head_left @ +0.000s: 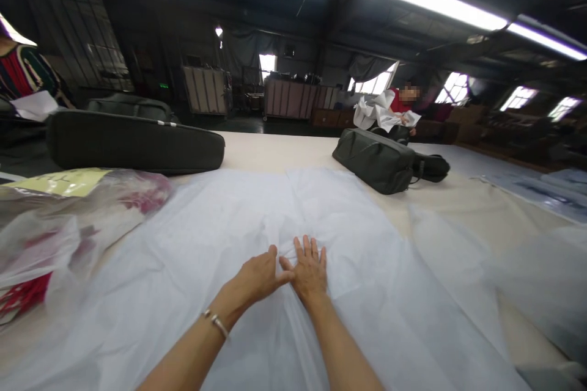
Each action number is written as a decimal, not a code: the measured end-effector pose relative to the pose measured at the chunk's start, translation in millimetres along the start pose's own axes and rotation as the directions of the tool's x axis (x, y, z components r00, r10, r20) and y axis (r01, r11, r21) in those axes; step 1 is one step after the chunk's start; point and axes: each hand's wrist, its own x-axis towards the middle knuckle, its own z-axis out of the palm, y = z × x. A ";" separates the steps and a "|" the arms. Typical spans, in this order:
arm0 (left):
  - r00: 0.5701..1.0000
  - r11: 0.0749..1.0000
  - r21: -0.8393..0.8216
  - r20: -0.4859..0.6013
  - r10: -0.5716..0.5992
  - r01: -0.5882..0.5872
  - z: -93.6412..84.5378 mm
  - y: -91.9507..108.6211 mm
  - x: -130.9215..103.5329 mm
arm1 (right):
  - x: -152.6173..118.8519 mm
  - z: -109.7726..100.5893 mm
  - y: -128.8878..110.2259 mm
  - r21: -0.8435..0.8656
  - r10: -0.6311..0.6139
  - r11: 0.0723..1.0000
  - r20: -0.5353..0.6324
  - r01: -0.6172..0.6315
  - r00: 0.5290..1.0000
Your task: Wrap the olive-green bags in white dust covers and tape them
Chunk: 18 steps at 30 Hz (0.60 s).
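Both hands lie flat on a wide sheet of thin white fabric (229, 238) spread across the near part of a long cream table (275, 153). The left hand (257, 278) rests palm down, a bracelet (216, 321) on its wrist, its thumb reaching right to touch the right hand (309, 269), whose fingers are spread and pressed on the cloth; neither grips anything. Forearms come in from the near edge and converge at the middle of the sheet. Semi-sheer and softly creased, the fabric gathers into small folds just ahead of the fingertips. To the near left sits a clear plastic bag (55, 226) with red inside. Farther off lie a long dark case (132, 143) on the left and a grey-green bag (376, 159) on the right. A person in red (403, 107) works at the far end.
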 end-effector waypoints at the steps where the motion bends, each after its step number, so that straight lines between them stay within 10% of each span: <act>1: 0.999 0.999 0.009 -0.025 -0.039 0.039 1.0 0.9 4.7 | -0.3 -0.2 -0.2 0.003 0.003 1.000 -0.003 -0.003 1.000; 8: 0.947 0.989 -0.037 -0.285 -0.149 0.145 33.6 -9.4 2.7 | -3.4 3.0 1.5 0.016 -0.009 1.000 -0.084 0.011 0.996; 14: 0.675 0.978 -0.197 -0.730 -0.103 -0.064 29.0 -12.1 4.7 | -4.0 3.1 0.9 0.026 -0.003 1.000 -0.083 0.005 0.997; 18: 0.853 0.949 -0.274 -0.522 -0.012 -0.155 29.7 3.5 15.5 | -3.2 3.8 4.1 0.010 -0.007 1.000 -0.048 0.008 0.999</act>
